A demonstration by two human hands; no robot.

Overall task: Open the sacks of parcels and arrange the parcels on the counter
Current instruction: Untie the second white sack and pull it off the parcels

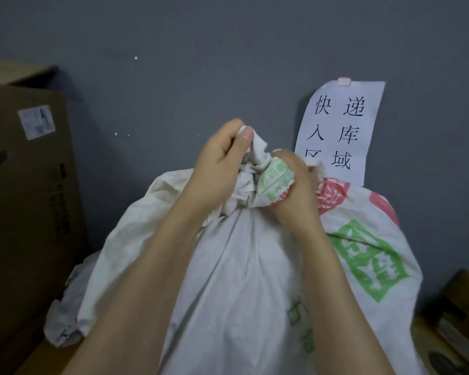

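Two hands work at the tied neck [251, 169] of a sack [236, 280]. The left hand [222, 161] is curled round a twisted white end at the top of the neck, its thumb pressed against the cloth. The right hand [293, 193] clutches the bunched fabric just beside it, where a green printed patch is crumpled under the fingers.

The sack is white woven material, creased and full. Its right side carries green square blocks with white characters and red round marks, all too crumpled or blurred to read. More green print runs down its front. It stands right in front of the person, against a grey wall [201, 50], on a tan surface [41, 355] that shows at the lower left.

Behind the sack a white paper sign [344, 123] is fixed to the wall with a bit of pale tape [344, 81]. It reads 快递入库区域; the right hand partly hides the 区.

To the left stands a brown cardboard box [25, 212] with dark print and a small white label [37, 121], both unreadable.
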